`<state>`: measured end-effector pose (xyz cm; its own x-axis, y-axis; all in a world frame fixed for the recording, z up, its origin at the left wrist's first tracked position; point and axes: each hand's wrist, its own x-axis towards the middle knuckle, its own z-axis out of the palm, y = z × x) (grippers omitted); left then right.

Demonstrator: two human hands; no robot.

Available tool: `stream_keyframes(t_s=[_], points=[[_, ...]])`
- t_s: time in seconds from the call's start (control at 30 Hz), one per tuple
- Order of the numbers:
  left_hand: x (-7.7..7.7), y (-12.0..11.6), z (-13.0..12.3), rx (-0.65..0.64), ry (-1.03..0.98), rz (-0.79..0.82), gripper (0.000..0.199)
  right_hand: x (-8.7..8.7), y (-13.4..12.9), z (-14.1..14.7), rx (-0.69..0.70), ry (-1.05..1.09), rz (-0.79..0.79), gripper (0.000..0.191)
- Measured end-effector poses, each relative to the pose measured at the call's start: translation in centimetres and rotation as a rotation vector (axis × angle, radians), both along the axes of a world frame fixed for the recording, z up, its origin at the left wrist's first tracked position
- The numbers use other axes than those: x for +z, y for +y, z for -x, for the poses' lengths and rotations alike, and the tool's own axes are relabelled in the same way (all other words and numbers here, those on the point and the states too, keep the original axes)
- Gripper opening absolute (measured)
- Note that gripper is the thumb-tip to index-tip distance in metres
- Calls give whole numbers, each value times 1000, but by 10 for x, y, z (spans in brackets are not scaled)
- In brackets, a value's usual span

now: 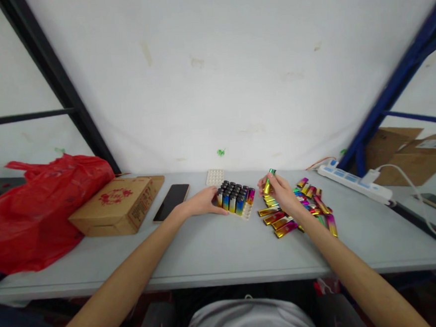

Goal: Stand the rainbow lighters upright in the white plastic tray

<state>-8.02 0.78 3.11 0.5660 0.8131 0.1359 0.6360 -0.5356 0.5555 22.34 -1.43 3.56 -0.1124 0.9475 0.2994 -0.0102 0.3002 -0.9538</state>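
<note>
Black-topped lighters (232, 200) with shiny blue, gold and pink bodies stand upright in rows in a white holed tray (246, 212). My left hand (207, 202) grips the tray's left side, thumb at the front corner and fingers round the back. Its near right holes hold no lighters. My right hand (279, 191) is closed round a green-and-gold lighter (267, 186), held tilted above the table. Below and around that hand lies a loose pile of metallic lighters (282, 223) in gold, pink, red and green, partly covered by my forearm.
A second white holed tray (215, 176) lies by the wall. To the left are a black phone (172, 202), a cardboard box (109, 206) and a red plastic bag (49, 210). A white power strip (354, 184) with a plugged-in cable lies right, near an open carton (408, 157).
</note>
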Motion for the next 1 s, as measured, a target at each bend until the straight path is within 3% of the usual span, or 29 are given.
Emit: stream_keyframes(t_s=[0.1, 0.27, 0.43, 0.67, 1.0], points=[[0, 1, 0, -2, 22, 1, 68, -2, -9, 15, 118, 52, 72, 52], [-3, 3, 2, 28, 55, 15, 75, -5, -17, 30, 168, 42, 152, 60], [-2, 1, 2, 26, 6, 29, 73, -5, -18, 28, 60, -46, 120, 69], [-1, 0, 2, 38, -20, 35, 76, -6, -16, 28, -33, -87, 215, 57], [-2, 2, 3, 56, 16, 12, 75, -5, -17, 26, -35, -105, 186, 49]])
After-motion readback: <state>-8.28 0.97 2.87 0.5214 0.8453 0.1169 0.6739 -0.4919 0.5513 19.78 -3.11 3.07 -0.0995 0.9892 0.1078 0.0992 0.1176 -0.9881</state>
